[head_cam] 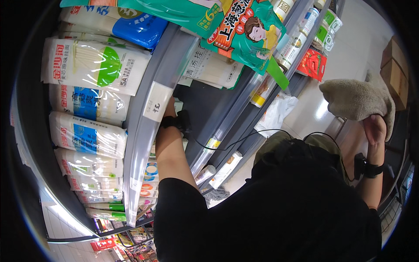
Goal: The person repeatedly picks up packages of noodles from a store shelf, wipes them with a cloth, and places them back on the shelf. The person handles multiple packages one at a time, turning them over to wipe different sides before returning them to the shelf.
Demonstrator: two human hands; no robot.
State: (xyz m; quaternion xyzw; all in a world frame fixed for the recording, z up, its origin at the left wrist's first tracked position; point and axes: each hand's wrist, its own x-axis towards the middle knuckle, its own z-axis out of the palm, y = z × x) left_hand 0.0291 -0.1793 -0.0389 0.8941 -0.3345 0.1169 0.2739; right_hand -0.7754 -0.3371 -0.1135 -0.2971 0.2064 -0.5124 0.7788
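My left hand (pixel 170 106) reaches into a grey shelf, mostly hidden behind the clear price rail (pixel 154 108) of the level above. A dark band with a small device (pixel 178 121) sits on that wrist. Its fingers and anything they touch are out of sight. Packs of white dried noodles (pixel 216 67) lie farther along the same shelf level. Over to the right, my right hand (pixel 375 129) grips a beige terry cloth (pixel 360 98), which bunches and hangs over the fingers. Another dark device (pixel 363 167) is strapped to my right wrist.
Bagged dried noodles (pixel 98 65) are stacked on the upper shelf at left. Green printed packs (pixel 242 32) jut out above. A white plastic bag (pixel 276 113) hangs by the lower shelf. A thin black cable (pixel 242 140) crosses to my body. Cardboard boxes (pixel 394 75) stand at far right.
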